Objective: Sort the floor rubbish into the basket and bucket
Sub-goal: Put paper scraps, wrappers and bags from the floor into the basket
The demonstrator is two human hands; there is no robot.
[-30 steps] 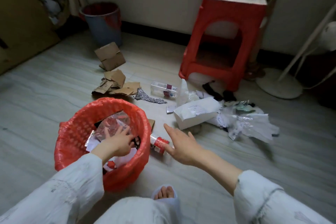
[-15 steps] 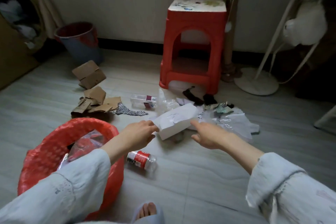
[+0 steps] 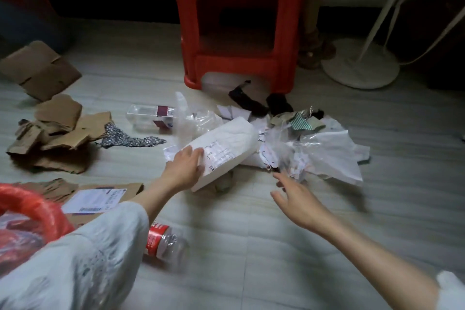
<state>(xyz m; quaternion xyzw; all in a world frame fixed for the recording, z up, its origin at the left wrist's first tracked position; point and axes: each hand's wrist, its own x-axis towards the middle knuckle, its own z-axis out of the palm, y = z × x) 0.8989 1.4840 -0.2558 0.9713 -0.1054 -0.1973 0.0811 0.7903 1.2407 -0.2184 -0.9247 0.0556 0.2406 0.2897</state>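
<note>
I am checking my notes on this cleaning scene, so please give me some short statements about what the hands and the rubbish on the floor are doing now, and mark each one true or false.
1. The left hand holds the white package. True.
2. The right hand grips the plastic bottle with the red label. False: it is open and holds nothing; the bottle lies on the floor beside the left sleeve.
3. The torn cardboard pieces lie left of the white package. True.
4. The red stool lies tipped on its side. False: it stands upright behind the rubbish.
5. The clear rectangular container is inside the red basket. False: it lies on the floor.
</note>
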